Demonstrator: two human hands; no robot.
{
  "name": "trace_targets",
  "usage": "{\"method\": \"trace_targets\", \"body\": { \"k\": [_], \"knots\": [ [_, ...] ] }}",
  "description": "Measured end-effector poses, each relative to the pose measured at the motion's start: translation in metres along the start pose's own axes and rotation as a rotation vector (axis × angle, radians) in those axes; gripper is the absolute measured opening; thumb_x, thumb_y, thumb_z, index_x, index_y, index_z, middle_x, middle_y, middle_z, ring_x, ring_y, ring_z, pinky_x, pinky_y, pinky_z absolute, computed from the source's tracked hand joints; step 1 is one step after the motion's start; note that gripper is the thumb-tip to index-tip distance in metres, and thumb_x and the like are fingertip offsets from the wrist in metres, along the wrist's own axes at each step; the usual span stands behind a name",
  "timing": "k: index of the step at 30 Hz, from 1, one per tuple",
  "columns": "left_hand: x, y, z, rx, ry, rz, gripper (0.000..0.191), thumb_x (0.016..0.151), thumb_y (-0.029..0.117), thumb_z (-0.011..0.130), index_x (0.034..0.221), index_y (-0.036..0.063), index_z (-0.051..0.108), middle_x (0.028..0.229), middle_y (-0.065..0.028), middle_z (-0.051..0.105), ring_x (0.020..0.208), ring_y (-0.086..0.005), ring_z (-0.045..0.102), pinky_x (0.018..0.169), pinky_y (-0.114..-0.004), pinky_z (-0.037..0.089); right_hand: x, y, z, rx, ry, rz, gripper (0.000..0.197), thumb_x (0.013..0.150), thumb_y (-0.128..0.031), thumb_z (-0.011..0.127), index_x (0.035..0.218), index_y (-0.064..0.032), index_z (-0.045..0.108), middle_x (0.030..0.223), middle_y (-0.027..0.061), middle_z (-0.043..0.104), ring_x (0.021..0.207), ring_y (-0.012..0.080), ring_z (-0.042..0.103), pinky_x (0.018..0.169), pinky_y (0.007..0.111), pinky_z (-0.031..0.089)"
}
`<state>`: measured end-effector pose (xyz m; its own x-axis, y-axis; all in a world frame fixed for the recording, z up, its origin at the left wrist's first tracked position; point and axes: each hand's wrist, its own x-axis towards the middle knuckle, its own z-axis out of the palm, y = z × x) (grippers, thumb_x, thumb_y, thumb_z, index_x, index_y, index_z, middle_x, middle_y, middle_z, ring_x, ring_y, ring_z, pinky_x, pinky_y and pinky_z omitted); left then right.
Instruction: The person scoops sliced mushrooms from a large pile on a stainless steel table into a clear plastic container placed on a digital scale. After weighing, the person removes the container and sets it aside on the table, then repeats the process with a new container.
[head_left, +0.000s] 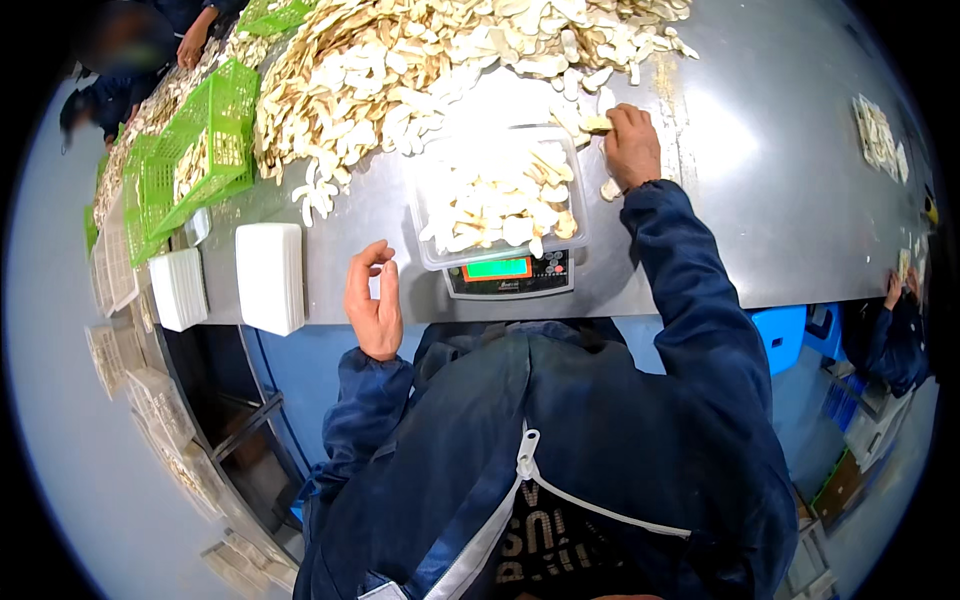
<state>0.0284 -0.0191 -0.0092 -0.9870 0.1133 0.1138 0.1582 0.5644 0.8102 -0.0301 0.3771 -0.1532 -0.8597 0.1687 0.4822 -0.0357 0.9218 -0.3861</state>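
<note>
A clear plastic tub (580, 217) holding pale dried slices stands on a digital scale (511, 289) with a lit green display. My right hand (634, 146) is to the right of the tub, its fingertips closed on a yellowish slice (598, 124) near the edge of the heap. My left hand (375, 304) is raised at the table's front edge, left of the scale, fingers curled and apart, with nothing in it. Behind the tub spreads a large heap of dried slices (360, 75); glare whitens part of the heap and tub.
Two stacks of white trays (270, 277) (178, 289) stand at the left of the steel table (795, 225). Green plastic baskets (217, 127) hold slices behind them. A filled tray (874, 135) lies far right. Other people work at the upper left and far right.
</note>
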Motion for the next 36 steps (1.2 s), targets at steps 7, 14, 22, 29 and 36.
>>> {"method": "trace_targets", "body": {
  "k": [7,14,22,29,36],
  "knots": [
    [-0.001,-0.008,0.001,-0.034,0.003,0.022,0.022,0.094,0.009,0.054,0.113,-0.0010,0.058,0.097,-0.0102,0.062,0.088,-0.0199,0.058,0.079,-0.032,0.045,-0.009,0.030,-0.013,0.324,-0.056,0.508,0.022,0.081,-0.005,0.055,0.099,-0.0054,0.067,0.092,0.0127,0.065,0.082,0.0321,0.062,0.077,0.039,0.049],
    [0.005,-0.007,0.003,-0.056,-0.044,0.028,0.023,0.095,0.006,0.052,0.115,-0.0015,0.059,0.099,-0.0081,0.064,0.093,-0.0138,0.057,0.084,-0.028,0.044,-0.011,0.010,-0.024,0.033,-0.263,0.218,0.061,0.078,-0.031,0.066,0.134,-0.0137,0.050,0.128,0.0198,0.052,0.120,0.0365,0.046,0.099,0.045,0.040],
    [0.007,-0.008,-0.005,-0.057,-0.028,0.035,0.023,0.092,0.008,0.055,0.114,0.0005,0.059,0.098,-0.0088,0.062,0.089,-0.0181,0.058,0.079,-0.031,0.043,-0.015,-0.038,-0.008,-0.154,-0.239,0.070,0.050,0.076,-0.017,0.064,0.124,-0.0051,0.055,0.126,0.0169,0.051,0.119,0.0338,0.046,0.093,0.046,0.041],
    [0.005,-0.009,-0.011,-0.056,-0.018,-0.007,0.023,0.093,0.007,0.054,0.114,-0.0006,0.058,0.099,-0.0088,0.062,0.090,-0.0170,0.057,0.080,-0.030,0.044,-0.016,-0.002,-0.013,0.045,-0.090,0.088,0.028,0.073,0.001,0.056,0.099,-0.0031,0.063,0.102,0.0118,0.060,0.100,0.0324,0.054,0.084,0.040,0.047],
    [0.014,-0.004,-0.008,-0.060,-0.029,0.016,0.022,0.093,0.007,0.053,0.114,-0.0008,0.058,0.099,-0.0088,0.062,0.088,-0.0166,0.056,0.079,-0.030,0.044,0.008,-0.039,-0.075,0.651,0.056,0.423,0.024,0.081,0.006,0.049,0.099,-0.0004,0.064,0.096,0.0083,0.066,0.090,0.0178,0.063,0.080,0.028,0.049]
  ]
}}
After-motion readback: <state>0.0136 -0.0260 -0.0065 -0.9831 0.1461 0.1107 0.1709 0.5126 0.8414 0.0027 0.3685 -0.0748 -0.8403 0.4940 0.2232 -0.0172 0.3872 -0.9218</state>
